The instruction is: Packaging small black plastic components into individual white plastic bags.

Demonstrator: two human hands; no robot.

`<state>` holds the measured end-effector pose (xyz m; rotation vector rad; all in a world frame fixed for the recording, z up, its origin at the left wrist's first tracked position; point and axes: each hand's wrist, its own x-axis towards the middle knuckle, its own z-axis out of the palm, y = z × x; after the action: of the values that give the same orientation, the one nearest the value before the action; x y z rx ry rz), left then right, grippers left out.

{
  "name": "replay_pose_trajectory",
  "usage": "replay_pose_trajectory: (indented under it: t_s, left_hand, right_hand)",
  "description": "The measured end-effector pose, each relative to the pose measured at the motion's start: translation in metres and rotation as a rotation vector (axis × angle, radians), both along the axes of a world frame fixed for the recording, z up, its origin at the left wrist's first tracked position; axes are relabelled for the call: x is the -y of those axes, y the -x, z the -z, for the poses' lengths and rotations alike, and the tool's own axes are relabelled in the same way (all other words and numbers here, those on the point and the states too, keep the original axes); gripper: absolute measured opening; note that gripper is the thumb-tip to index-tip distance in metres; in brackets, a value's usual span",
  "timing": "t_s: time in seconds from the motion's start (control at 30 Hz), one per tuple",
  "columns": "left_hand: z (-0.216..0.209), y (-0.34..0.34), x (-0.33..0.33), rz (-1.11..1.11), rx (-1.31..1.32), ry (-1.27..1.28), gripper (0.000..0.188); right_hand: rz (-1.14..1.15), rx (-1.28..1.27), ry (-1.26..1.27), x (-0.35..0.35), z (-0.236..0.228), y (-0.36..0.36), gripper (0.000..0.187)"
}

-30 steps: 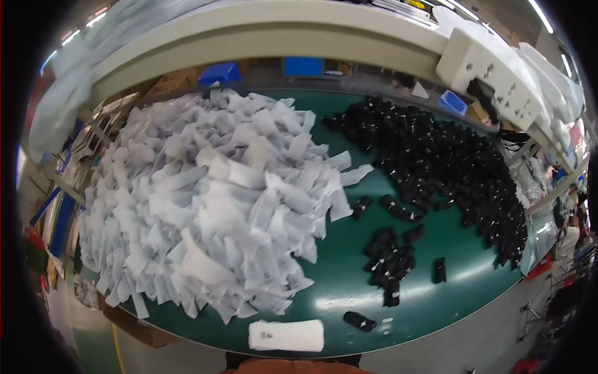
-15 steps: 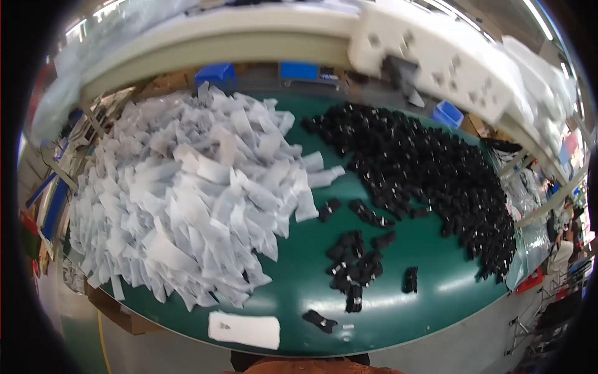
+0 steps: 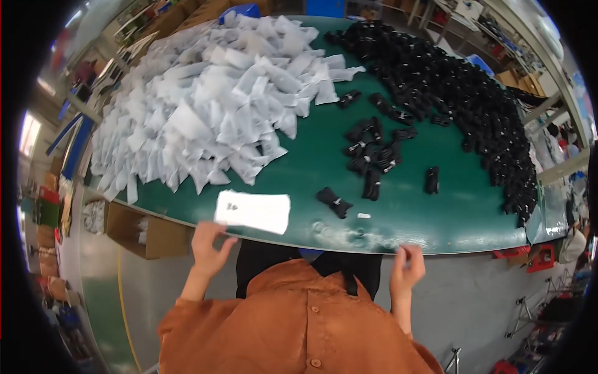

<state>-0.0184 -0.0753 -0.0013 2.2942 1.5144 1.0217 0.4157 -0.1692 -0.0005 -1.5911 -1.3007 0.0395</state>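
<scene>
My left hand (image 3: pixel 210 248) is at the table's front edge, by the lower left corner of a flat white stack of sheets or bags (image 3: pixel 254 212). Its thumb and fingers are apart, and it holds nothing that I can see. Farther right, at the same edge, is my right hand (image 3: pixel 408 267), its fingers loosely curled with a gap at the thumb. No object shows in it. Between the hands and a little beyond lies a bundled black cable (image 3: pixel 334 202), close to a small white label (image 3: pixel 364 215). A loose group of similar black bundles (image 3: pixel 372 153) lies past it.
A large heap of translucent white pouches (image 3: pixel 205 106) covers the table's left side. A long pile of black bundles (image 3: pixel 448 93) runs along the far right. One single bundle (image 3: pixel 432 180) lies apart on the green tabletop (image 3: pixel 299 168). Below the left edge stands a cardboard box (image 3: pixel 146 230).
The view has tilted down, so the table sits higher and the overhead rail with its power strip has left the middle. Both my hands have come into view at the front edge.
</scene>
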Motion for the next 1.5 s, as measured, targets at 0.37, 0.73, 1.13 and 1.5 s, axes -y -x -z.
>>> replay_pose_trajectory:
  t_s: [0.37,0.73,1.13,1.5]
  left_hand:
    - [0.007,-0.044,-0.039,0.026,-0.135,0.032,0.056]
    - [-0.014,-0.137,-0.035,0.289,0.148,-0.096,0.031]
    - [0.021,-0.175,-0.051,0.32,0.115,0.131,0.014]
    - [0.01,-0.172,-0.049,0.327,0.187,0.205,0.007]
  right_hand:
    - [-0.323,0.418,0.291,-0.128,0.011,0.054,0.037]
    - [-0.244,0.117,0.153,-0.109,0.015,0.041,0.034]
    - [-0.297,0.201,0.062,-0.081,0.013,0.054,0.045]
    - [-0.335,0.236,0.042,-0.07,0.01,0.056,0.049]
